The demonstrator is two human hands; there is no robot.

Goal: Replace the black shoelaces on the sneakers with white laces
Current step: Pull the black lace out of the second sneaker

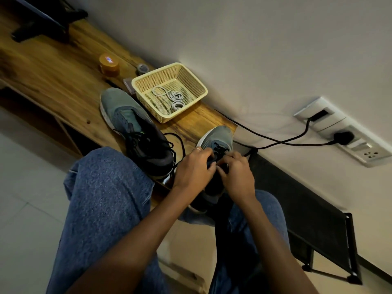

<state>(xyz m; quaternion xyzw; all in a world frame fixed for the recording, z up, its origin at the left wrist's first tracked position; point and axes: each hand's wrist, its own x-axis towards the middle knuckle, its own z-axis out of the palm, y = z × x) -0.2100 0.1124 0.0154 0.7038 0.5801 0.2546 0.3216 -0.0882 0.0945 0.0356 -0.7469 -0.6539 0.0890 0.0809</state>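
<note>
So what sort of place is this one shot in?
Most likely a room in a home or small office, not a workshop: a long wooden desk against a plain wall, a wall socket panel with a plug in it, and a tiled floor. The sneakers sit on the desk by a plastic basket.

Lying along the wall: wooden bench [63,81]. Sitting on it: cream perforated basket [192,85], grey-green sneaker [135,132] just beside the basket, orange jar [109,65], small grey round container [142,68], dark stand base [42,24] at the far end. Resting partly on the near edge: second sneaker [218,139].
</note>
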